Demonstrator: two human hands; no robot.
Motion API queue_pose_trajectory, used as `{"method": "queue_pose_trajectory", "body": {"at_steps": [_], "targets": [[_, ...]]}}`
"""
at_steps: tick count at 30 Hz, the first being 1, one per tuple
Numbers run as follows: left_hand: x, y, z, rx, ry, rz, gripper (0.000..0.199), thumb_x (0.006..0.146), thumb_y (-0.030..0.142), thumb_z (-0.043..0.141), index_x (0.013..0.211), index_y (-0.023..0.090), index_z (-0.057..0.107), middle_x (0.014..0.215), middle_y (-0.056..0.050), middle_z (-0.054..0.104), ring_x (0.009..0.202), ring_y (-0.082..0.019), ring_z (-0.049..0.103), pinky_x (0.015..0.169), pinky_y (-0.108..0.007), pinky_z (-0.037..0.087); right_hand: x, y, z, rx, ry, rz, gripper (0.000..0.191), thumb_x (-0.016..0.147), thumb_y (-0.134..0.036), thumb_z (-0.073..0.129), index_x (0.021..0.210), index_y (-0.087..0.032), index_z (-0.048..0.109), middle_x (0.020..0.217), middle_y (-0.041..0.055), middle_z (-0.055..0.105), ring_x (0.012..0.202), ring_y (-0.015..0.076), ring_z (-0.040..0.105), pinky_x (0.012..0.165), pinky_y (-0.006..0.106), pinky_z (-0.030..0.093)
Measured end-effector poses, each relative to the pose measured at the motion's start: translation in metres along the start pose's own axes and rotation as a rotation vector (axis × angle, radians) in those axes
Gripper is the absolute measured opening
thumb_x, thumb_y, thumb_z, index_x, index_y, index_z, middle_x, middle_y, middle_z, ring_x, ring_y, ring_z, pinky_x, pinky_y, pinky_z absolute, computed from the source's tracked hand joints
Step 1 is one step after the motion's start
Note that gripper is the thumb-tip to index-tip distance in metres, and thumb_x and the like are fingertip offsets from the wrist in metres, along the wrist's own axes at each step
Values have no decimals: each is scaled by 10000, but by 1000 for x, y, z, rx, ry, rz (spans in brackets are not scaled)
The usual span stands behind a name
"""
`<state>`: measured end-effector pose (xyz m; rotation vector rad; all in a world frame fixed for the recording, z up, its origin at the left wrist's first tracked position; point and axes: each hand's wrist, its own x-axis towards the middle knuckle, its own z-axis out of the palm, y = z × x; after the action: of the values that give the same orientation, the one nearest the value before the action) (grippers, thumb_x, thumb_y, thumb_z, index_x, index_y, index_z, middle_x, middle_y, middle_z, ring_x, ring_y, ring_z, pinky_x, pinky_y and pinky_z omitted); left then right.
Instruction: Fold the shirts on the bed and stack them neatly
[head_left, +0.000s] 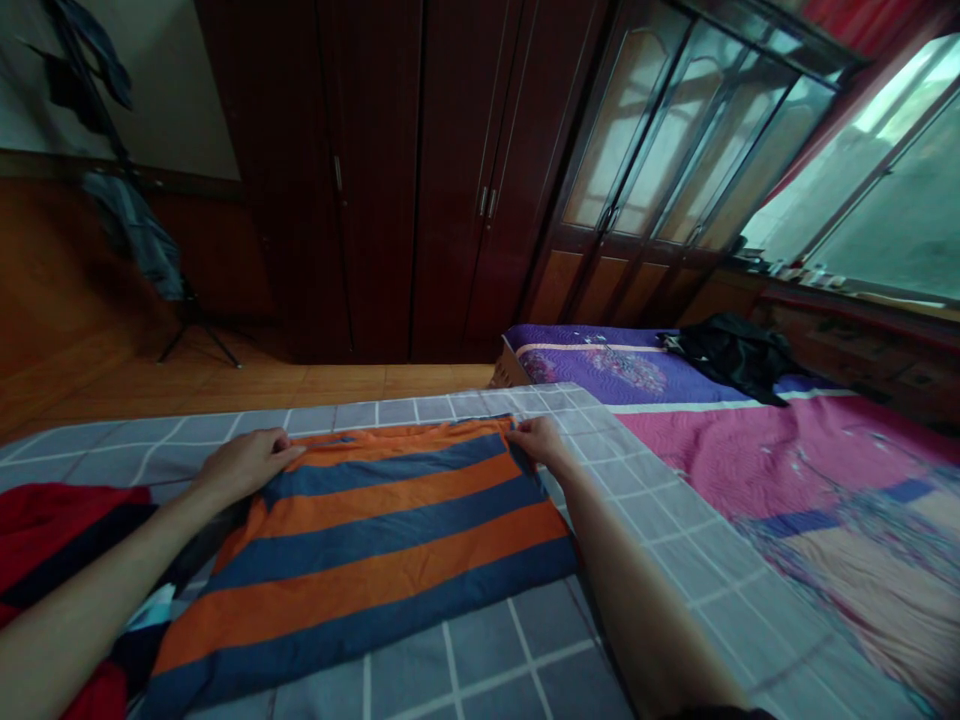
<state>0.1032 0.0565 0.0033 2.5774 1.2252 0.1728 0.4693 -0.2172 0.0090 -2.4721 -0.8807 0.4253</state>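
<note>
An orange and blue-grey striped garment (375,540) lies spread on a grey bedsheet (540,640) with white grid lines. My left hand (251,462) pinches its far left corner, thumb and fingers closed on the cloth. At the far right corner, my right hand (541,440) pinches the fabric in the same way. The cloth between my hands is stretched fairly straight along its far edge. Its near edge runs slantwise toward the lower left. What kind of garment it is I cannot tell for certain.
Red and dark clothes (60,540) lie heaped at the left, partly under my forearm. To the right is a purple and pink bedspread (697,440) with a black garment (739,355) on it. Dark wardrobes (375,180) stand beyond the bed, and a clothes stand (187,300) at far left.
</note>
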Motion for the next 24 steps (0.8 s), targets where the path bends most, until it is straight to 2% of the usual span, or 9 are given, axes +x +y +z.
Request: {"method": "queue_pose_trajectory", "body": {"at_steps": [3, 7, 9, 12, 15, 17, 20, 24], "targets": [[5, -4, 5, -106, 24, 52, 303, 764, 478, 428, 678, 222, 567, 713, -46, 656, 718, -229, 596, 617, -289, 388, 0, -3, 0, -17, -12, -9, 278, 919, -390, 547, 884, -123, 617, 756, -9, 619, 616, 99, 585, 585, 251, 505], [8, -7, 13, -165, 61, 71, 277, 759, 453, 438, 691, 218, 568, 710, -32, 659, 710, -214, 598, 632, -277, 399, -5, -4, -5, -88, 29, 17, 284, 907, -402, 559, 891, -126, 623, 779, 5, 634, 663, 120, 607, 636, 283, 515], [7, -6, 15, -147, 92, 71, 256, 760, 428, 443, 706, 216, 575, 739, -40, 668, 733, -223, 607, 644, -282, 401, -9, -7, -7, -139, 91, 22, 263, 872, -395, 588, 880, -139, 646, 786, 35, 657, 747, 169, 635, 685, 306, 500], [4, -3, 13, -128, 143, 85, 230, 767, 397, 446, 755, 218, 590, 819, -50, 685, 793, -237, 615, 671, -290, 406, -15, -14, -11, -214, 190, 20, 262, 826, -383, 591, 885, -144, 682, 877, 129, 684, 924, 279, 634, 756, 344, 461], [3, 0, 11, -135, 112, 87, 270, 783, 443, 451, 783, 220, 602, 835, -53, 690, 807, -241, 615, 672, -292, 412, -19, -19, -13, -252, 197, 27, 323, 792, -435, 593, 798, -128, 693, 857, 179, 686, 923, 325, 632, 742, 360, 449], [3, 0, 11, -124, 81, 81, 314, 788, 485, 446, 789, 216, 607, 820, -58, 686, 791, -243, 612, 667, -296, 412, -20, -19, -13, -243, 154, 31, 321, 749, -457, 642, 734, -139, 686, 747, 148, 686, 835, 293, 652, 697, 325, 454], [4, -1, 12, -110, 66, 92, 310, 782, 476, 443, 781, 212, 606, 805, -60, 680, 773, -242, 608, 670, -301, 412, -17, -17, -12, -201, 63, 16, 274, 745, -425, 676, 689, -157, 666, 589, 52, 646, 647, 197, 645, 609, 258, 452], [5, -2, 16, -112, 98, 88, 263, 783, 413, 420, 771, 213, 591, 802, -54, 672, 781, -241, 608, 672, -301, 416, -13, -15, -12, -173, -13, -5, 290, 871, -403, 581, 773, -137, 639, 617, -22, 622, 535, 108, 582, 563, 246, 475]]}}
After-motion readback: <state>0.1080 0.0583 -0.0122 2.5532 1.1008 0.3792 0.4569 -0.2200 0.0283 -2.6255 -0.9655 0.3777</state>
